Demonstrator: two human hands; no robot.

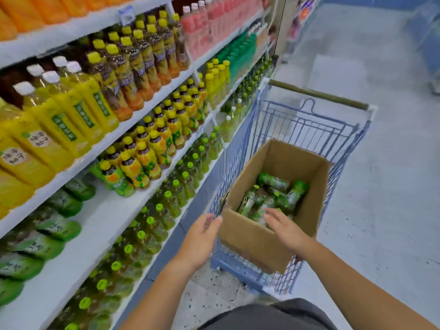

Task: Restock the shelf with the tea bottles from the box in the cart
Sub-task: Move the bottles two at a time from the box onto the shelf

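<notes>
An open cardboard box stands in a blue wire cart in the aisle. Several green-labelled tea bottles lie inside it. My right hand reaches over the box's near edge, fingers straight, just above the bottles and holding nothing. My left hand hovers by the box's near left corner, fingers relaxed and empty. On my left, the white shelf holds green tea bottles at its left end and has a bare stretch in the middle.
Higher shelves carry yellow, brown, pink and orange drinks. The bottom shelf is packed with green-capped bottles. Pale floor opens to the right of the cart. The cart's handle is at its far end.
</notes>
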